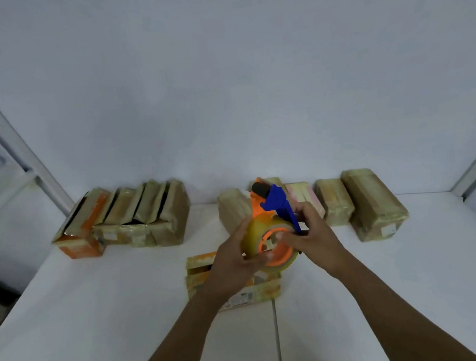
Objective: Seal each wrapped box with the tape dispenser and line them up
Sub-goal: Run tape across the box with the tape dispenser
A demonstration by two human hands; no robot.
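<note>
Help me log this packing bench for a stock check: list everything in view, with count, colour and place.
tape dispenser: one, orange and blue, held above the near box.
near box: one, orange-yellow, table centre.
left boxes: several, tan, one orange, far left.
right boxes: at least four, tan, far right row.
table: one, white.
left hand: one, grips the tape roll.
right hand: one, grips the blue handle.

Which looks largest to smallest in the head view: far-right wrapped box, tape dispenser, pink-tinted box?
1. Far-right wrapped box and tape dispenser: about alike; dispenser is held nearer the camera, so unranked.
2. Pink-tinted box: smallest, though partly hidden.
</note>
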